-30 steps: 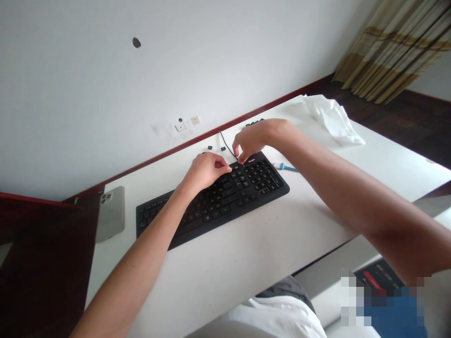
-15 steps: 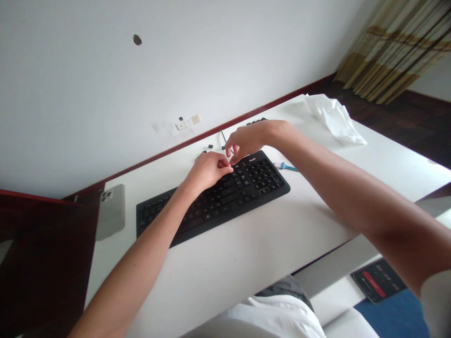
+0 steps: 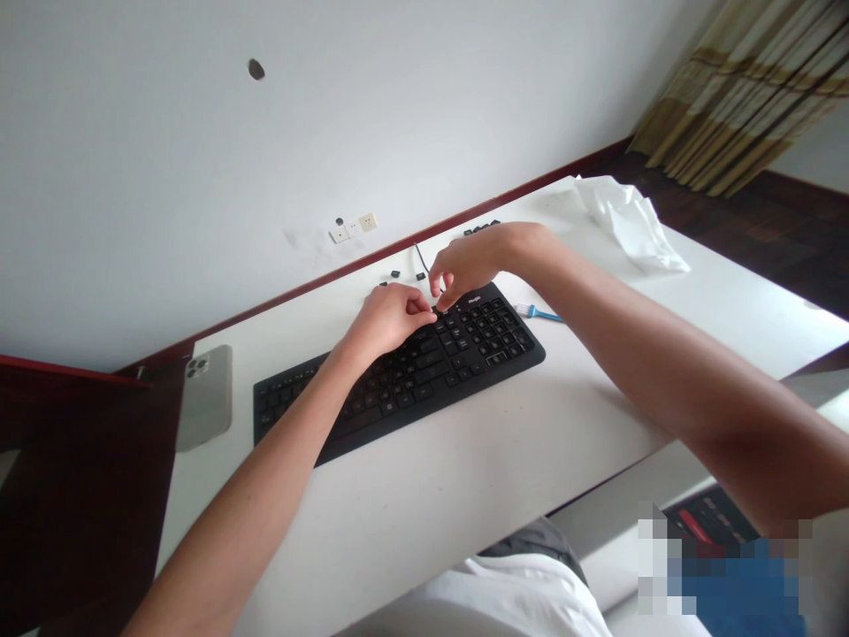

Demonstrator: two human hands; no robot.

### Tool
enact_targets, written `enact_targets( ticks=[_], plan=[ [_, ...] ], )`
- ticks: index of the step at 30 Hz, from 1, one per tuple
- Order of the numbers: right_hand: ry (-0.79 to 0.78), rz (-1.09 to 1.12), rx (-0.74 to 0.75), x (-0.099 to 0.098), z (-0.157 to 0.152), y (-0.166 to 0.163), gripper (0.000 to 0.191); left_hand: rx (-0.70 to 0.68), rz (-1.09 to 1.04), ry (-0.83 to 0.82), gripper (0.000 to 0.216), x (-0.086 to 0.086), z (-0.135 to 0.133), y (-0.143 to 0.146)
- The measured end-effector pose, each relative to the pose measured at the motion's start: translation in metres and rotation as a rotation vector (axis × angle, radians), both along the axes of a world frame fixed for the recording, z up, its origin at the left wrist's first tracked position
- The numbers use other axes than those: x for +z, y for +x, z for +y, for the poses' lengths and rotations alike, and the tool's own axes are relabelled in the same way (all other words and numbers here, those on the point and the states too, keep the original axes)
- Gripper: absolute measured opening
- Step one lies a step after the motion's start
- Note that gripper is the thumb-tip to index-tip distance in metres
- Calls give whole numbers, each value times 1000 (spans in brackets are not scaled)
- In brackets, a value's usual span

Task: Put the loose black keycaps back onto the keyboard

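A black keyboard (image 3: 424, 376) lies at a slant on the white table, partly covered by my left forearm. My left hand (image 3: 396, 314) hovers over its back edge, thumb and index finger pinched together; anything between them is too small to make out. Close beside it, my right hand (image 3: 468, 265) is bent down at the wrist over the same edge. Its fingers are curled, with a gap between index finger and thumb, and no object shows there. Loose black keycaps (image 3: 420, 277) lie behind the keyboard, and more keycaps (image 3: 482, 227) sit beyond my right hand.
A phone (image 3: 205, 398) lies at the table's left edge. Right of the keyboard is a blue-handled brush (image 3: 539, 312), partly behind my right forearm. A crumpled white plastic bag (image 3: 630, 221) rests at the far right. A thin cable (image 3: 421, 257) runs behind the keyboard, near the wall.
My right hand has shifted slightly right, its thumb moving away from my left fingertips. My left hand has moved slightly left, its pinch unchanged.
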State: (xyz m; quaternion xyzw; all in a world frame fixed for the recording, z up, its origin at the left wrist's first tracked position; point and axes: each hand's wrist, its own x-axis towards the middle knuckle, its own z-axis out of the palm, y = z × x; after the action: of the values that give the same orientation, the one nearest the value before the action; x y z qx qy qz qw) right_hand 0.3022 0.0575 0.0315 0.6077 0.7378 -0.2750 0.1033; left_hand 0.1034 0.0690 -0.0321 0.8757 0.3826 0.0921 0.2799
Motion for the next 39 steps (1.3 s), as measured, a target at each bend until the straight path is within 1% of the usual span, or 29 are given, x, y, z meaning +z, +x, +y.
enact_targets(
  ticks=[5, 7, 11, 15, 21, 24, 27, 29, 31, 35, 39],
  plan=[
    [20, 6, 16, -5, 3, 1, 41, -12, 28, 35, 11, 4, -4, 2],
    [67, 17, 39, -11, 5, 3, 40, -16, 46, 53, 10, 6, -7, 3],
    [192, 32, 148, -26, 13, 9, 45, -12, 97, 107, 10, 9, -11, 5],
    [178, 28, 174, -40, 21, 13, 48, -18, 123, 150, 10, 11, -14, 6],
    [169, 76, 127, -55, 27, 15, 47, -38, 96, 156, 10, 11, -13, 6],
    [159, 66, 129, -55, 27, 16, 47, -39, 93, 154, 10, 10, -11, 5],
    [147, 2, 148, -50, 25, 14, 50, -38, 88, 154, 8, 9, -10, 4],
    [157, 5, 157, -47, 24, 12, 50, -45, 76, 144, 7, 9, -9, 4],
    [155, 29, 125, -43, 23, 9, 47, -52, 71, 137, 6, 9, -8, 4],
    [122, 24, -13, -35, 17, 1, 41, -42, 81, 127, 7, 8, -5, 3],
    [97, -32, -16, -28, 12, -5, 41, -30, 62, 92, 8, 5, -1, 2]
  ],
)
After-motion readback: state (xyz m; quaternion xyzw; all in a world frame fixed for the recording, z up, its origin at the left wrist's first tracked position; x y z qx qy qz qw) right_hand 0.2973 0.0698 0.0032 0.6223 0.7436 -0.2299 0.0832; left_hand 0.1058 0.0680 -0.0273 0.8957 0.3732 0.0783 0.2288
